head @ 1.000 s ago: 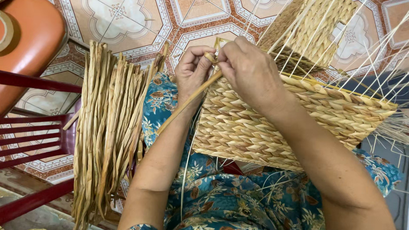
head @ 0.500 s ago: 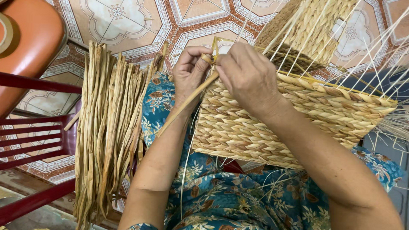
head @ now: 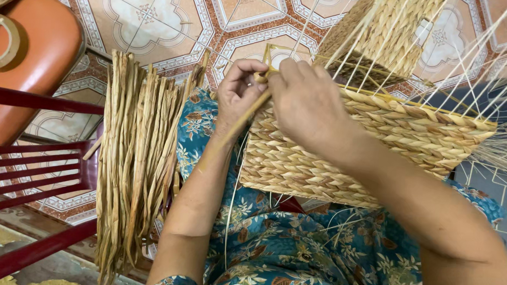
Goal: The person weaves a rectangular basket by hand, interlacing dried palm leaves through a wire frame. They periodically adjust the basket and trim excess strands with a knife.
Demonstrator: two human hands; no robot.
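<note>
While the left hand (head: 238,94) pinches a straw strand (head: 231,130), the right hand (head: 308,102) arches over the woven basket (head: 343,157).

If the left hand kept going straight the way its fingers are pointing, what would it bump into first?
The left hand points its fingers toward the right hand, at the corner of the woven basket. It would likely meet the right hand's fingertips and the pinched straw strand almost at once; they look already touching, though depth is unclear.

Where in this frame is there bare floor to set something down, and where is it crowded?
Bare tiled floor lies between the orange seat and the second woven basket, above the bundle of dried strands. Crowded: the lap, where the left hand and right hand work a strand at the woven basket, and the right edge, full of loose stakes.
</note>
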